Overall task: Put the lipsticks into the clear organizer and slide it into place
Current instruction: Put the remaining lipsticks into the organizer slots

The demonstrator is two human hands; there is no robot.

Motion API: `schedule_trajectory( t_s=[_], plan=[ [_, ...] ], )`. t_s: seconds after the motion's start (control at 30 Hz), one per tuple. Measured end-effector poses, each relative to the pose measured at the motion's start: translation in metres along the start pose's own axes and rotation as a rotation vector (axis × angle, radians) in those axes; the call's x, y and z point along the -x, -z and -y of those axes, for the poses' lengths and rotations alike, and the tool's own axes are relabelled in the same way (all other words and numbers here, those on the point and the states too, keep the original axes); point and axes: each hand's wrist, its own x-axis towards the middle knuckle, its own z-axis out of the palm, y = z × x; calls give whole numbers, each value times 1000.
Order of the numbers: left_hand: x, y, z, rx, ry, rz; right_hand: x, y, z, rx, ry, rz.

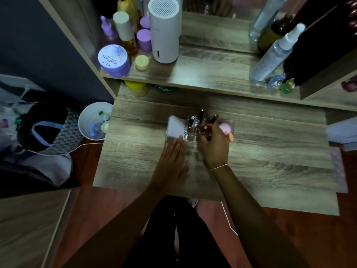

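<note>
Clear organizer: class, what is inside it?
Inside the clear organizer: upright lipsticks, a white tube, a pink sponge. The right hand covers its near right compartments.

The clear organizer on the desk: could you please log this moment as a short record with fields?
surface: wooden desk
organizer: clear organizer, mid-desk, ahead of both hands
contents: white tube at its left; several lipsticks upright near the middle; pink sponge at its right
left hand: left hand flat and open against the organizer's near-left edge
right hand: right hand closed on a dark red lipstick, over the organizer's right part
shelf behind: white cylinder, purple jar, spray bottle
</note>
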Motion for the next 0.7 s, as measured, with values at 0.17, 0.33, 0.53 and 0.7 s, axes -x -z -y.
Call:
schedule_trajectory(
  t_s=[0.17, 0.33, 0.53, 0.7],
  plan=[
    [2, 1, 2, -14, 7, 12, -2, 0, 1, 21, 0, 29],
    [1, 2, 2, -19, -2, 23, -2, 1, 1, 15, 4, 31],
    [-8, 19, -8, 39, -32, -83, 7, 18, 8, -12, 67, -125],
    [-37, 48, -11, 95, 9, -222, -5, 53, 13, -41, 161, -302]
  ],
)
